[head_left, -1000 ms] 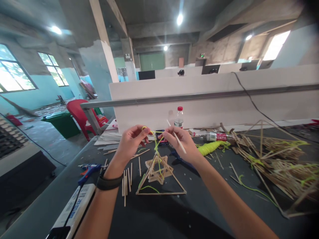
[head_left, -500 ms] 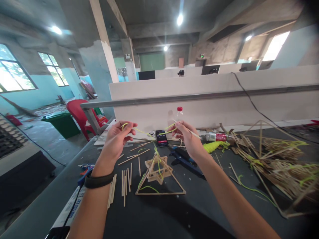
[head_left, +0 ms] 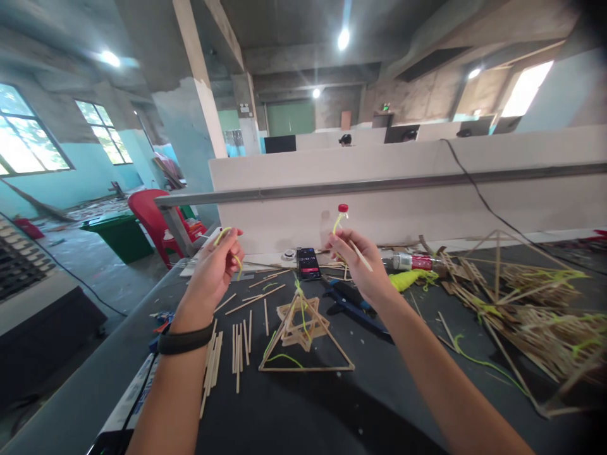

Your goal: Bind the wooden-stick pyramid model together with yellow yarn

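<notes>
My left hand (head_left: 214,268) is closed on a short piece of yellow-green yarn (head_left: 238,265), whose ends stick out around the fingers. My right hand (head_left: 355,258) pinches another bit of yellow-green yarn (head_left: 337,222) and also holds a thin wooden stick (head_left: 361,256). Below and between the hands, a pyramid frame of wooden sticks (head_left: 307,369) stands on the dark table. Yellow-green yarn is knotted at its top (head_left: 298,285). A star-shaped stick piece (head_left: 310,325) shows inside or behind the frame; which one I cannot tell. Neither hand touches the pyramid.
Loose sticks (head_left: 239,347) lie left of the pyramid. Behind it are a phone (head_left: 308,264) and dark blue-handled pliers (head_left: 351,303). To the right are a yarn bundle (head_left: 411,279), a lying bottle (head_left: 412,261) and piled sticks (head_left: 516,328). A red-capped bottle (head_left: 343,211) stands behind my right hand.
The yarn that ran from both hands toward the pyramid's top no longer spans between them. Short pieces now show in each hand. My left hand has moved slightly left, and the right-hand stick tilts more steeply.
</notes>
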Action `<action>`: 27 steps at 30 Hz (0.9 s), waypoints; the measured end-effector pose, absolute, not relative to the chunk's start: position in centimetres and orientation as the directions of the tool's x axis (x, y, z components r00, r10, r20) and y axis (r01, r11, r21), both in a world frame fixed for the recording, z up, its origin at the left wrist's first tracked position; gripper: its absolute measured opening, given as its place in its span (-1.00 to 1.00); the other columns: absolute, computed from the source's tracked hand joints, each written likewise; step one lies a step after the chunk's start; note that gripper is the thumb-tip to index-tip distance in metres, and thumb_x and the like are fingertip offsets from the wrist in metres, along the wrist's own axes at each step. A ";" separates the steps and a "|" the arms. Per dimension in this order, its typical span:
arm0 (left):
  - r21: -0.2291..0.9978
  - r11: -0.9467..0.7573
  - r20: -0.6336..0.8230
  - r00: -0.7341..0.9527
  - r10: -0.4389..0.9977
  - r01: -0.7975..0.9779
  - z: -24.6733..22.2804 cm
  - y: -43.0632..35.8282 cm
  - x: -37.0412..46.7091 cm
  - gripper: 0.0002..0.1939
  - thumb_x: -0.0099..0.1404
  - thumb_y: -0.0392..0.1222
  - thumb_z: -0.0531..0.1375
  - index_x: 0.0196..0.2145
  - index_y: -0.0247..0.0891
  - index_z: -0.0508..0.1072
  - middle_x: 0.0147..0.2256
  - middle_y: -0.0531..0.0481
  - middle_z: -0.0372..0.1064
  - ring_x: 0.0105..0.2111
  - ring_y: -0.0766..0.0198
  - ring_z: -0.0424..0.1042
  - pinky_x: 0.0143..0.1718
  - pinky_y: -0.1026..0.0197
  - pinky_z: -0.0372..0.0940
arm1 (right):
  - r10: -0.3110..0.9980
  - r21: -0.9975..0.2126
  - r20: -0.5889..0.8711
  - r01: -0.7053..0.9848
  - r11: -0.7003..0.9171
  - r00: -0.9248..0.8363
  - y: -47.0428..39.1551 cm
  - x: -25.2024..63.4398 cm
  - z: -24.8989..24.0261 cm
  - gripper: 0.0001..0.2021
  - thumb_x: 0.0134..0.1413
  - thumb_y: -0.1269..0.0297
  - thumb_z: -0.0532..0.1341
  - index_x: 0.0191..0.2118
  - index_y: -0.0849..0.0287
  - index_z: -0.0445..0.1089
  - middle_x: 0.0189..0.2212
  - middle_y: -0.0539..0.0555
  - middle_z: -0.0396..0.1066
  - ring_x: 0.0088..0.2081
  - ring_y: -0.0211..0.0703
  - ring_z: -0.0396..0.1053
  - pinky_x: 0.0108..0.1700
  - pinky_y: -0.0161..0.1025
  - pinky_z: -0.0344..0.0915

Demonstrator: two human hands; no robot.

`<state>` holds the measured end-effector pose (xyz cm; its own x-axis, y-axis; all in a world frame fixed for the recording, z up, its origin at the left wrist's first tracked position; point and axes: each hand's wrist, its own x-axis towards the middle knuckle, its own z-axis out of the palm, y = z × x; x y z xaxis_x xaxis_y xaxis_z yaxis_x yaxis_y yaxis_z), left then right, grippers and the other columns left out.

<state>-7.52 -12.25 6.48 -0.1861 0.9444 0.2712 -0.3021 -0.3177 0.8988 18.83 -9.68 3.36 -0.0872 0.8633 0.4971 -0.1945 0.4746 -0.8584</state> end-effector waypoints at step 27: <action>0.965 -0.263 0.259 0.145 0.955 0.008 6.5 -15.3 -0.5 -0.78 0.27 0.01 0.26 -0.32 -0.17 0.59 -0.59 0.10 0.14 -0.59 0.37 0.11 -0.61 0.29 0.02 | 0.770 -0.776 0.562 0.131 0.617 -0.302 -13.5 17.2 5.3 -0.77 0.22 0.06 0.22 -0.32 0.06 0.52 -0.61 -0.07 0.19 -0.54 -0.26 0.12 -0.50 -0.25 0.06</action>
